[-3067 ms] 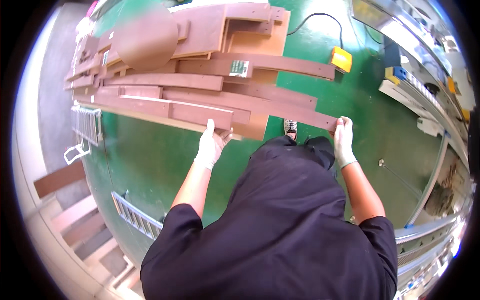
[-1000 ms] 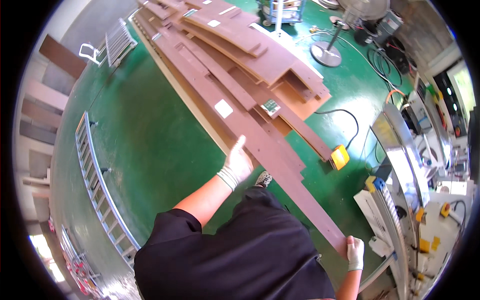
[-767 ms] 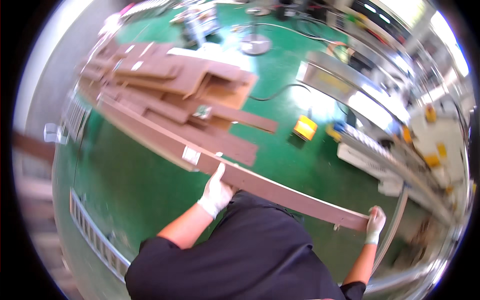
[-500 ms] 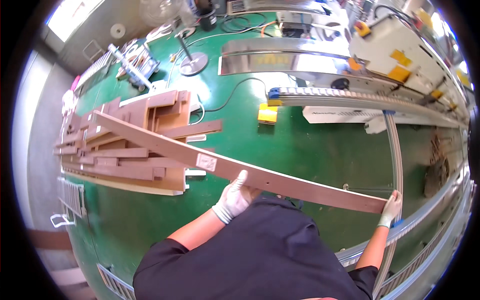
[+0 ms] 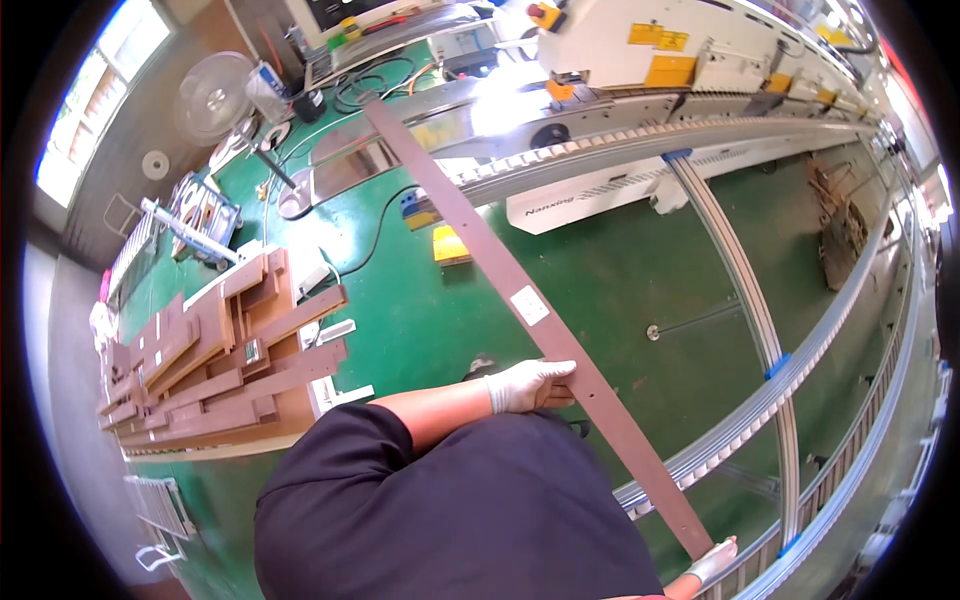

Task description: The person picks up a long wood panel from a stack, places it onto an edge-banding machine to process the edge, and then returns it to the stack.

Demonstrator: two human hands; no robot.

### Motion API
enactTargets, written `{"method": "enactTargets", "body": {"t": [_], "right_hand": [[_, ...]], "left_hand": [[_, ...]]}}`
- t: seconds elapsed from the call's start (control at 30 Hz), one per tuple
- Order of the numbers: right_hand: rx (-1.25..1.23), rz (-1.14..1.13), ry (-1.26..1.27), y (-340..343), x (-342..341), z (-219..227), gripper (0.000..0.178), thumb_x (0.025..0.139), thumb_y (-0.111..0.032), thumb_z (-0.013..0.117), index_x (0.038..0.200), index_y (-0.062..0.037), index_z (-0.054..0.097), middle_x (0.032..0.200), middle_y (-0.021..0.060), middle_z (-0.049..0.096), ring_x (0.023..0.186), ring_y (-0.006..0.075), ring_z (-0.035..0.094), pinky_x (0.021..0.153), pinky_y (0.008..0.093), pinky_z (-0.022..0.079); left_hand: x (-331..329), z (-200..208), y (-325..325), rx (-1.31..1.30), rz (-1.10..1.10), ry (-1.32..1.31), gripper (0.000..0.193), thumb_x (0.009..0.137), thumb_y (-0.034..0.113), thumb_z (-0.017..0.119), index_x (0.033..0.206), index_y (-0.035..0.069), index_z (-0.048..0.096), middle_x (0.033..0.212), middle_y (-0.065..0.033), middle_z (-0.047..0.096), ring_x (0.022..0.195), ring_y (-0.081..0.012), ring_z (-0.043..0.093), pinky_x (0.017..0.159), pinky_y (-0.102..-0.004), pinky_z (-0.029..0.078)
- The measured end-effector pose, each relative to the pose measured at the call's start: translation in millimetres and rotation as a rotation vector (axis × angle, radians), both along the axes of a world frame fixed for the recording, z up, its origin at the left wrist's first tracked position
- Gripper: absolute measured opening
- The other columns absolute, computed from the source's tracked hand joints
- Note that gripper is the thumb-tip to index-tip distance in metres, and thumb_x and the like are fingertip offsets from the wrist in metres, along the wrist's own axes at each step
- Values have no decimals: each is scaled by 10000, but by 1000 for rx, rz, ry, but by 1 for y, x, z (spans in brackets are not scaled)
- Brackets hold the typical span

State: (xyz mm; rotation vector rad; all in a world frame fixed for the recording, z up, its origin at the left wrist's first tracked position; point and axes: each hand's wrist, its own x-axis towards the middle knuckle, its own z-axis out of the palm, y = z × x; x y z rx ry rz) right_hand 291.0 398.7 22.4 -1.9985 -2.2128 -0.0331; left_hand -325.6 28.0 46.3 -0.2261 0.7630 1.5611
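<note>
Brown and flat, a long narrow board with small holes slants from upper left to lower right, reaching far beyond the hands. The white-gloved left hand grips its left edge near mid-length, just below a square white label. The white-gloved right hand is at the board's near end; whether its fingers close around it cannot be told. In view, the board crosses a ribbed silver metal rail and the green floor. Well apart, at left, lies a pile of brown boards
</note>
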Motion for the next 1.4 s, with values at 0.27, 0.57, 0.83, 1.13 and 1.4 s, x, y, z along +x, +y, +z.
{"method": "enactTargets", "body": {"t": [0.27,0.57,0.83,1.13,1.4], "right_hand": [[19,-298,485,-64,40,-47,420,1088,-294,482,1134,69,688,1018,161,696,896,249,657,849,364,530],[-503,-818,1048,-52,109,-98,360,958,-381,508,992,-48,640,957,118,644,849,285,641,734,453,534],[-481,-656,1244,-69,15,-51,557,1012,-388,409,1291,48,613,1143,192,683,970,325,677,868,463,562],[-295,-622,1684,-86,37,-73,358,1057,-371,578,1250,-75,631,1247,84,639,1196,258,600,1069,473,471],[214,-411,2309,-125,-76,-98,307,1084,-282,474,1305,-129,622,1266,68,668,1156,253,625,1005,442,518]], "left_hand": [[-6,-46,46,-115,-249,-6,560,1032,370,674,1455,43,507,1556,-189,502,1460,-377,464,1202,-512,391],[-18,-58,35,-166,-340,94,637,1020,428,684,1487,29,517,1516,-193,547,1430,-349,498,1216,-482,376],[-53,-39,14,-161,-261,185,569,1037,475,635,1437,77,566,1455,-122,609,1353,-294,567,1163,-480,416],[-143,-58,12,-56,218,315,426,1062,370,598,1391,99,575,1341,-82,645,1263,-280,589,1130,-483,434],[-177,-74,5,-205,110,338,614,1070,543,522,1522,128,503,1476,-79,596,1354,-258,558,1164,-426,437]]}}
